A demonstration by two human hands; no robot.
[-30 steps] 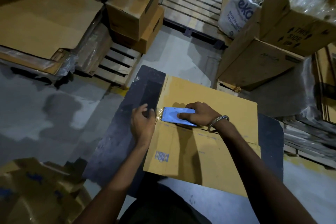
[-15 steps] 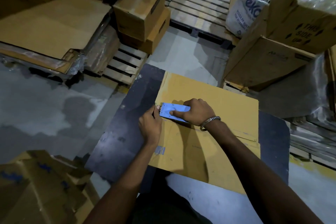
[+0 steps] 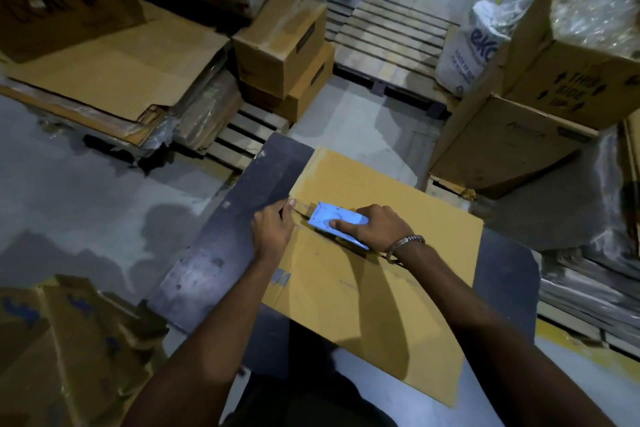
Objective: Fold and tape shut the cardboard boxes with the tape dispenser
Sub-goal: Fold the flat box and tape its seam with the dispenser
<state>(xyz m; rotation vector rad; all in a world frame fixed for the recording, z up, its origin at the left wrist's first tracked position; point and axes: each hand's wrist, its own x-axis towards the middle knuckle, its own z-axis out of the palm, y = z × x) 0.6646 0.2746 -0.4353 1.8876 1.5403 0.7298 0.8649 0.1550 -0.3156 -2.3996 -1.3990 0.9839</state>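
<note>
Box flat on dark worktop; left hand pins the tape end at the seam's left edge, right hand clamped on blue tape dispenser — draw rightward, low, straight along seam.

Dim warehouse; grey concrete floor with damp-looking dark patches and a yellow line at right. Wooden pallets at centre back and left, one bearing flattened cardboard sheets and two stacked cartons. White printed sack beside big cartons at right, one marked "THIS SIDE UP"; plastic-wrapped stacks at far right, crumpled cardboard lower left.
</note>
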